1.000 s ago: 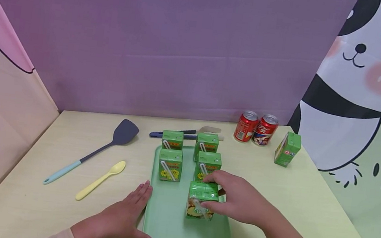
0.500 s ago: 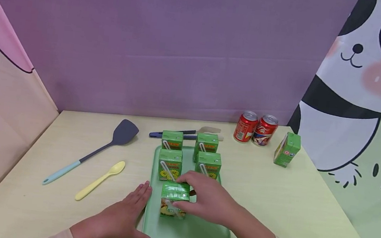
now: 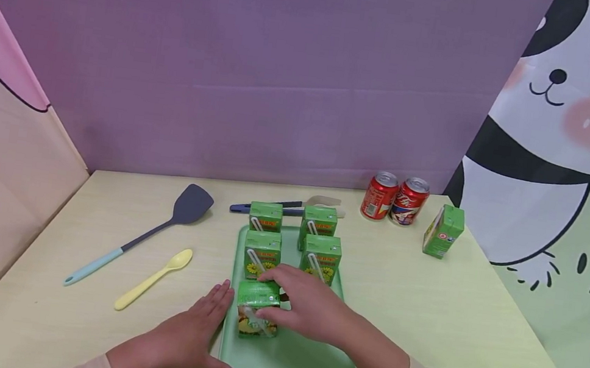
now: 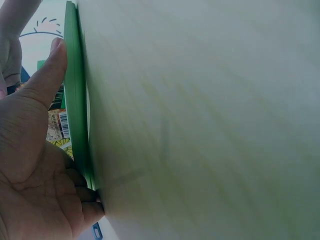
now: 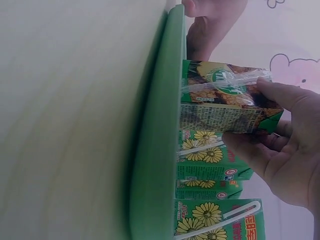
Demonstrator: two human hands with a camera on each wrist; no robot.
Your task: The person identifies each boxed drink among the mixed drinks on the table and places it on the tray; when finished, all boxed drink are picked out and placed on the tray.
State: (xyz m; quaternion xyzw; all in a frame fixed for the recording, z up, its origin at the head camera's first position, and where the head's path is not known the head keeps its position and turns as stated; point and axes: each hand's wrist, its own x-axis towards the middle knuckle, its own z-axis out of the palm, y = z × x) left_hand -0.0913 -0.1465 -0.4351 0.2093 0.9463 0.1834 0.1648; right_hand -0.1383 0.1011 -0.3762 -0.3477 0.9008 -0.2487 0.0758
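Note:
Near the front left of the green tray (image 3: 306, 360), my right hand (image 3: 307, 307) pinches the top of a green drink carton (image 3: 257, 293) with a straw on its front. The carton stands upright, its base at the tray surface in the right wrist view. My left hand (image 3: 191, 331) lies flat at the tray's left edge, fingers straight and thumb at the front corner. Behind the held carton stand several more green cartons with yellow flowers, among them a left one (image 3: 263, 244) and a right one (image 3: 322, 249).
A dark spatula (image 3: 193, 205) and a yellow spoon (image 3: 153, 279) lie left of the tray. Behind it lie utensils with dark handles (image 3: 239, 208). Two red cans (image 3: 380, 197) and another green carton (image 3: 444, 232) stand at the back right.
My right hand has moved the held carton leftward across the tray, from the right column to in front of the left column. The left hand has stayed at the tray edge.

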